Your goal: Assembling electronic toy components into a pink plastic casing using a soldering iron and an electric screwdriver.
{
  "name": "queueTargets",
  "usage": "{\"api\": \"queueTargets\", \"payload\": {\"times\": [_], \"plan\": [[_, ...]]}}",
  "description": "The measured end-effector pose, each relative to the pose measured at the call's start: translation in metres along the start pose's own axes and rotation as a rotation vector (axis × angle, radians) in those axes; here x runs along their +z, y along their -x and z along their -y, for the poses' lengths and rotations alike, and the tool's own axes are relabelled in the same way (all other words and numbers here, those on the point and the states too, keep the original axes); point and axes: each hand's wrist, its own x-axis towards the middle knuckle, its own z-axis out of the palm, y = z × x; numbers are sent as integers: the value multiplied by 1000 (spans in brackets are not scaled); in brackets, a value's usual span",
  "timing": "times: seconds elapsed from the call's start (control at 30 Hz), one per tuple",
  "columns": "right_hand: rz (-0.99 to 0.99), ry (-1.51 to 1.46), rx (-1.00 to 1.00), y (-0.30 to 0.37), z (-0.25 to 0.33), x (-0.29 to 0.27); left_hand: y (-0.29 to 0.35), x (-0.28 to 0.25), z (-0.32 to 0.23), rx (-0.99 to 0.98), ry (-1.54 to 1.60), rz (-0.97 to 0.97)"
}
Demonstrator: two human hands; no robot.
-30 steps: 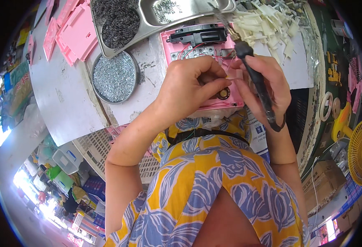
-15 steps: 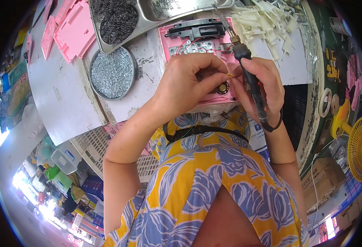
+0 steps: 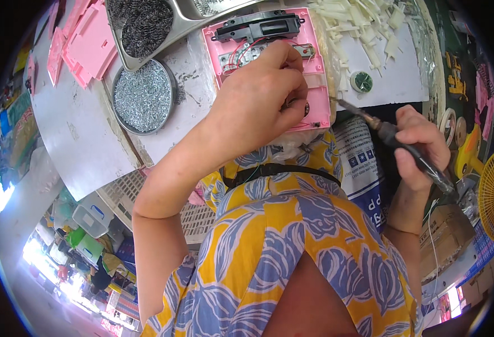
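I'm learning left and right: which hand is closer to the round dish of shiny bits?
Left. The left hand is over the pink case, right of the round dish; the right hand, gripping a soldering iron, is farther right, beyond the case.

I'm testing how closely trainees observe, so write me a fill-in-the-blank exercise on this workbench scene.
1. The person's right hand grips a ____.
2. The left hand is over an open casing coloured ____.
3. Seen from above, the dish full of small silvery parts has a ____ outline.
4. The fan near the picture's right edge is ____.

Missing words: soldering iron; pink; round; yellow.
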Motion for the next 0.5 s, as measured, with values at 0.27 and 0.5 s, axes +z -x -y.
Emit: {"api": "queueTargets", "payload": {"times": [0.27,0.5], "plan": [[32,56,79,-5,-2,13,-6,-4,-1,31,-127,50],[49,86,74,-10,-2,16,-7,-6,0,46,-108,60]]}}
